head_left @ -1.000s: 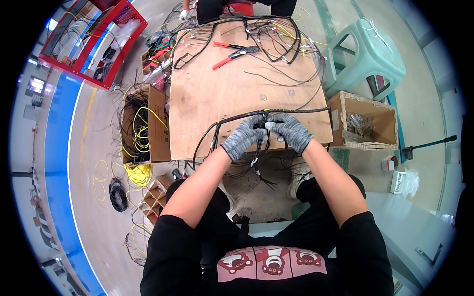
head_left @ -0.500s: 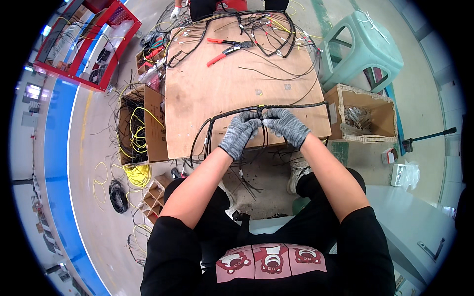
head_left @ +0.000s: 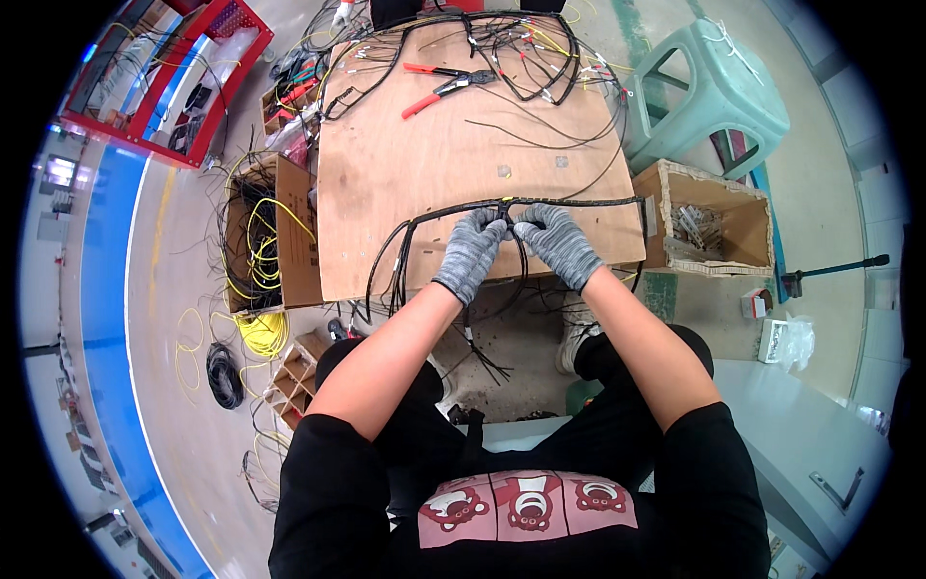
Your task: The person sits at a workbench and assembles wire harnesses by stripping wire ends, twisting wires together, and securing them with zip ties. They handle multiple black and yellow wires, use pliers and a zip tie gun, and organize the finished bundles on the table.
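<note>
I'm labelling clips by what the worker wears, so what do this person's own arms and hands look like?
The left hand and right hand wear matching streaky grey gloves with thin dark cuffs. The forearms are uncovered, and plain black sleeves end near the elbows.

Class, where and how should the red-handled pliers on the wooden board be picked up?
Probably by the red handles, coming from the left: the pliers lie with handles spread leftward, while the dark head points right, near loose wires.
</note>
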